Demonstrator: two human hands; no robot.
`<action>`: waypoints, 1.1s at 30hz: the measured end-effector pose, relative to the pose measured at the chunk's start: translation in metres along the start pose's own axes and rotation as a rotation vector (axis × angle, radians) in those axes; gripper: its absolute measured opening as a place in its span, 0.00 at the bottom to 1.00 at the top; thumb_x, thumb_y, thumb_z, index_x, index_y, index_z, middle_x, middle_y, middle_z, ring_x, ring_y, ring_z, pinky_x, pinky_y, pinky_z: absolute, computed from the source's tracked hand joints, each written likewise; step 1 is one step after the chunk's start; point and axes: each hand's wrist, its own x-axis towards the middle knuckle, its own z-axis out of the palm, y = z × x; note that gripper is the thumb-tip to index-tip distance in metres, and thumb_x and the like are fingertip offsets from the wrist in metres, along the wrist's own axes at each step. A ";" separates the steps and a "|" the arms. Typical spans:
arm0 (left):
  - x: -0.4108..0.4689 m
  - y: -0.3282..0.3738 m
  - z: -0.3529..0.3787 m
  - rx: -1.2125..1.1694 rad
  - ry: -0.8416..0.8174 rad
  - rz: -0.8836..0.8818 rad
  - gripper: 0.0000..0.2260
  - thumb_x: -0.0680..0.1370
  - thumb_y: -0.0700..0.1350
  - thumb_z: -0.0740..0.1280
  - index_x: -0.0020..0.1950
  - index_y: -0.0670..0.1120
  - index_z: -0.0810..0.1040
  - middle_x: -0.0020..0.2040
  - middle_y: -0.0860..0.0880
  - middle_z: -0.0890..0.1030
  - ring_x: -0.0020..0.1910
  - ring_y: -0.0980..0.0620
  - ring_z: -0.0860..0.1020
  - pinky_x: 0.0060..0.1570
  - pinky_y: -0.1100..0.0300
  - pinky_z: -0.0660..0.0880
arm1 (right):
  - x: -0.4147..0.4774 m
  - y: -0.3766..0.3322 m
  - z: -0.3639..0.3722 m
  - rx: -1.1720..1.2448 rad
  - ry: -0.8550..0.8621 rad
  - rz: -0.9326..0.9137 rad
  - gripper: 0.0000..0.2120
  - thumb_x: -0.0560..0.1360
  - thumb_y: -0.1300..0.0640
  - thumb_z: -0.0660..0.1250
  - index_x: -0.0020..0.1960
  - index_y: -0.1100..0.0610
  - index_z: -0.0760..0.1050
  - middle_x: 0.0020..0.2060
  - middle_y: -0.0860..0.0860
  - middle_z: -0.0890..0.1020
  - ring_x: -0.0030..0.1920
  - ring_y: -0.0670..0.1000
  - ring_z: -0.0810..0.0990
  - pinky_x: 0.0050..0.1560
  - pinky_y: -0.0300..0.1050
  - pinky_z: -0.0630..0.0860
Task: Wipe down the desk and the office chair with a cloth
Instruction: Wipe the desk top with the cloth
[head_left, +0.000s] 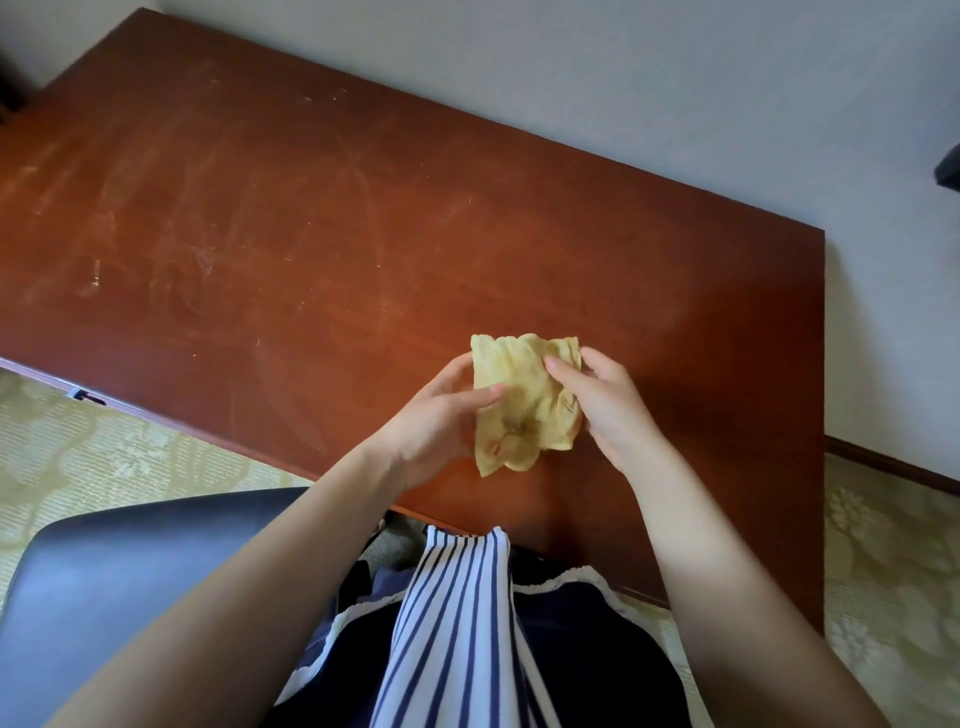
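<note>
You hold the yellow cloth (519, 405) in both hands above the near edge of the desk (311, 208), about 5 o'clock from frame centre. Your left hand (441, 415) grips its left side, thumb on top. Your right hand (605, 405) pinches the upper right corner. Cloth is bunched, lightly stained, off the surface. Desk shows pale streaks and smears, mostly toward 10 o'clock, so desk wiping looks unfinished, maybe barely begun. Dark chair (130, 561) sits at 8 o'clock with no sign of wiping, so it's likely all left.

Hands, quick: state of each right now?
Left hand: grips the yellow cloth at its left edge.
Right hand: pinches the same cloth's right side.
</note>
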 end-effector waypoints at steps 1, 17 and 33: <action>0.001 -0.001 -0.001 0.022 0.033 0.016 0.18 0.76 0.41 0.68 0.65 0.54 0.73 0.52 0.45 0.82 0.46 0.47 0.83 0.39 0.52 0.79 | -0.001 0.004 0.000 0.062 -0.043 0.041 0.09 0.76 0.55 0.67 0.55 0.57 0.78 0.50 0.52 0.84 0.52 0.50 0.82 0.56 0.51 0.78; 0.049 0.011 0.006 0.395 0.276 -0.005 0.16 0.80 0.41 0.62 0.66 0.53 0.72 0.59 0.49 0.78 0.55 0.51 0.78 0.44 0.58 0.77 | 0.039 0.019 -0.038 0.511 0.031 0.337 0.14 0.72 0.65 0.69 0.57 0.58 0.78 0.51 0.56 0.84 0.54 0.55 0.82 0.57 0.54 0.76; 0.090 0.014 -0.014 1.257 0.470 0.172 0.18 0.77 0.40 0.65 0.67 0.46 0.72 0.64 0.46 0.73 0.62 0.47 0.69 0.61 0.55 0.67 | 0.078 0.052 -0.015 -1.191 0.292 -0.738 0.21 0.60 0.64 0.75 0.52 0.57 0.77 0.39 0.49 0.80 0.40 0.52 0.80 0.51 0.48 0.67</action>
